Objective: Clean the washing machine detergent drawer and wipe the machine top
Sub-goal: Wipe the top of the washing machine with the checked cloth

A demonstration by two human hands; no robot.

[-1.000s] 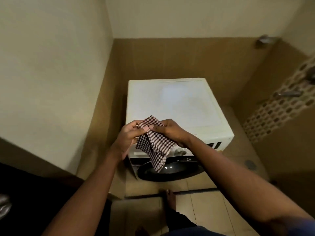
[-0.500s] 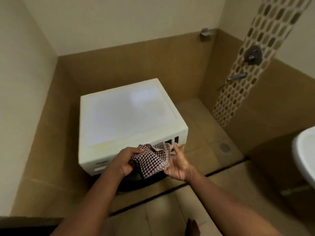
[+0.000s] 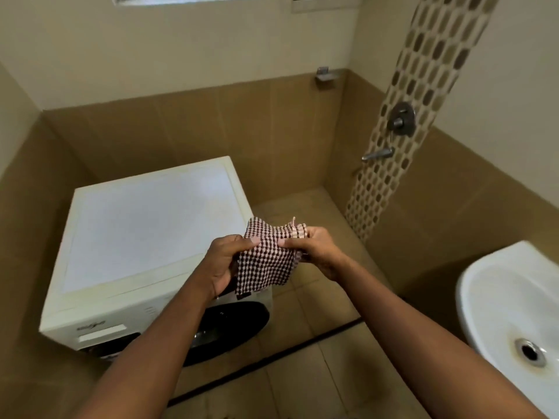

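A white front-loading washing machine (image 3: pixel 145 225) stands in the left corner, its flat top bare and its dark round door (image 3: pixel 239 325) facing me. The detergent drawer (image 3: pixel 101 331) sits shut at the front left of the panel. Both hands hold a dark-and-white checked cloth (image 3: pixel 266 264) in the air over the machine's front right corner. My left hand (image 3: pixel 225 267) grips the cloth's left edge. My right hand (image 3: pixel 314 249) pinches its upper right part.
A white washbasin (image 3: pixel 508 313) juts in at the right edge. A shower mixer (image 3: pixel 400 117) and spout (image 3: pixel 378 154) are fixed on the mosaic strip of the right wall. Brown tiled walls close in behind and left of the machine; tiled floor lies right of it.
The view has swung right, bringing the washbasin in. Both hands with the cloth rose from the machine's front panel to its right front corner, and my right hand has closed onto the cloth.
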